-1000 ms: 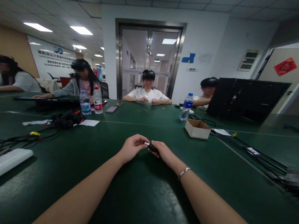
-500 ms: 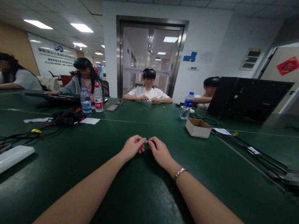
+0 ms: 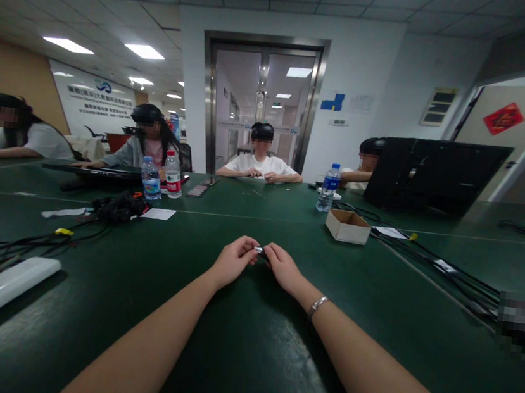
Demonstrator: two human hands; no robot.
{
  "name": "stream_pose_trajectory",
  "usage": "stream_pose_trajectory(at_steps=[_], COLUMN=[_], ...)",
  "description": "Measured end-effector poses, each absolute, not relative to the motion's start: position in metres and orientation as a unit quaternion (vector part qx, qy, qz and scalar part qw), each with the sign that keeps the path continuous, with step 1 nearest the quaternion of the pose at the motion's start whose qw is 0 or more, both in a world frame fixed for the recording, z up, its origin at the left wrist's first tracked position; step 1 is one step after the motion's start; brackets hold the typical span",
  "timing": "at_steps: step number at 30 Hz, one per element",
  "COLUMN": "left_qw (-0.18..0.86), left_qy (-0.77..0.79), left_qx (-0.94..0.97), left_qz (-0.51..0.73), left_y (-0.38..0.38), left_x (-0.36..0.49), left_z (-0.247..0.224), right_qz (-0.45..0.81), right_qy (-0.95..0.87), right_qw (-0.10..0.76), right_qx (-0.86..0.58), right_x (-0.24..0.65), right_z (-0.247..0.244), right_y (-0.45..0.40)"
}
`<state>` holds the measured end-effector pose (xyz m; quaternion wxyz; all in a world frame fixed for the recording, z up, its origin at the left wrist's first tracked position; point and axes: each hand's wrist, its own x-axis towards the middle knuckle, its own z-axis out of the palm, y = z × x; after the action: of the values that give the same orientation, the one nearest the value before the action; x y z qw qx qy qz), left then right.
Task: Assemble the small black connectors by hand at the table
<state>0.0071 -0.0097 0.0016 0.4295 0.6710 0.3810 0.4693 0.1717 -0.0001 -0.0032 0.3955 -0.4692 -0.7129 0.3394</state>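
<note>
On the far left wall, a glossy white sign [image 3: 93, 98] carries a blue wave-shaped logo above lines of dark Chinese characters, too small to read surely; a red diamond-shaped paper [image 3: 504, 118] on the pale door at right bears one dark character. The clear plastic bottle with a red-and-white label [image 3: 172, 176] and the clear bottle with a blue cap and blue label [image 3: 328, 188] have lettering too small to read. Near the second sits an open, pale, square-sided box [image 3: 347, 227] with a brown inside. The bare left hand [image 3: 234, 259] and bare right hand [image 3: 282, 266] nearly meet, fingertips of each pinched on a small object with a shiny silver end and a dark part [image 3: 259, 251], held between them over the dark green, softly shining tabletop [image 3: 245, 341]. A silver bracelet [image 3: 317, 306] rings the right wrist. Across the table, people in black headgear sit before steel-framed glass doors [image 3: 260, 107].
</note>
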Motion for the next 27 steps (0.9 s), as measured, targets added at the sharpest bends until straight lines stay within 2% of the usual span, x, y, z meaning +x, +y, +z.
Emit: stream_pose_trajectory(at_steps=[4, 9, 16, 22, 27], left_qw=[0.35, 0.221, 0.168, 0.087, 0.133], left_qy=[0.393, 0.438, 0.458, 0.536, 0.581], left_qx=[0.734, 0.788, 0.796, 0.781, 0.736], left_qz=[0.43, 0.371, 0.357, 0.307, 0.321], left_y=[-0.013, -0.022, -0.024, -0.026, -0.02], left_x=[0.001, -0.003, 0.0, 0.002, 0.002], left_z=[0.007, 0.015, 0.017, 0.021, 0.016], right_qz=[0.352, 0.311, 0.279, 0.257, 0.185], right_qy=[-0.713, -0.738, -0.759, -0.758, -0.79], right_qw=[0.377, 0.373, 0.367, 0.409, 0.41], right_qx=[-0.475, -0.469, -0.459, -0.438, -0.416], right_x=[0.17, 0.167, 0.164, 0.157, 0.157], right_z=[0.001, 0.002, 0.0, 0.003, 0.004], right_y=[-0.004, -0.011, -0.014, -0.019, -0.023])
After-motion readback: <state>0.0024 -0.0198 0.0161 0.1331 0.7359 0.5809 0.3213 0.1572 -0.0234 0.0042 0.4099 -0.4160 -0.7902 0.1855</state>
